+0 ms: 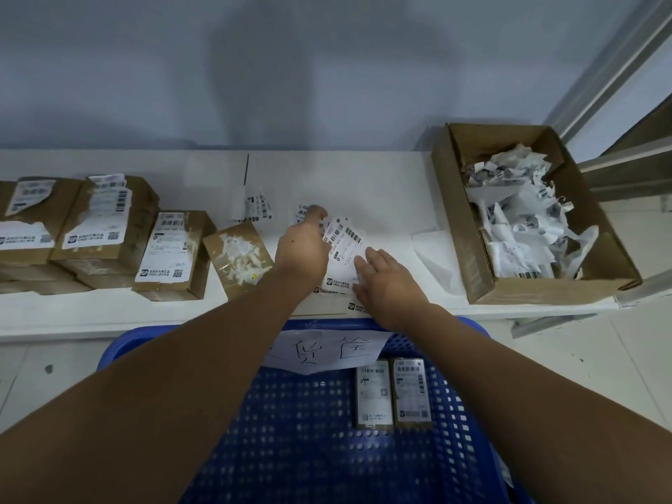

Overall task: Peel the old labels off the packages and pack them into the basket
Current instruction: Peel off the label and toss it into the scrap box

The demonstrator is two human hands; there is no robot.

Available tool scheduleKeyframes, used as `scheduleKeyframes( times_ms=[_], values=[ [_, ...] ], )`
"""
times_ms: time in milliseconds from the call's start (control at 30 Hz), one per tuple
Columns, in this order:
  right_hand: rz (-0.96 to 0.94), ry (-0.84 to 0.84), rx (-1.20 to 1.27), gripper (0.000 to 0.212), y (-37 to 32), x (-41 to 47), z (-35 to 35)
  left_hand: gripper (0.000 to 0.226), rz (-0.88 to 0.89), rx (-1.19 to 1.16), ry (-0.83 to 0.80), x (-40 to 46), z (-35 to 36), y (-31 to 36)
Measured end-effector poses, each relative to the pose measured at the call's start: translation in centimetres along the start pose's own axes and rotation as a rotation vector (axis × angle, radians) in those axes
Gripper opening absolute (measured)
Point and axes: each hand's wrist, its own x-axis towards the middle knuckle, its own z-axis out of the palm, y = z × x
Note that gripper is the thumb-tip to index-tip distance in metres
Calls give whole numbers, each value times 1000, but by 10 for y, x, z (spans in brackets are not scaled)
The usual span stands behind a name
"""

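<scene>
Labels (345,249) part-hidden by left hand (302,249) | grip unclear

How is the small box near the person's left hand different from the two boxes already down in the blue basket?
The small box lies flat on the white table; the two boxes stand side by side in the blue basket. The small box's top shows only torn white label scraps, while the two boxes each carry a whole printed label. All three are brown cardboard.

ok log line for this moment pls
left hand: pinching label sheet | right hand: flat on sheet | basket: two packages
</scene>
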Motion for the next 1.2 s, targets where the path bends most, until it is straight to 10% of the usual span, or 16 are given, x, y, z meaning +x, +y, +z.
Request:
scheduleKeyframes(
  times_ms=[567, 800, 1200],
  values=[
    [-16, 369, 414, 56, -11, -7, -54, 13, 44, -337, 190, -16, -60, 14],
    [-8, 551, 770, 12, -43, -68, -88, 15, 27, -679, 93, -80, -125, 42],
    [101, 416, 1339, 31, -119, -194, -54, 25, -404, -922, -381, -228, -163, 28]
  ],
)
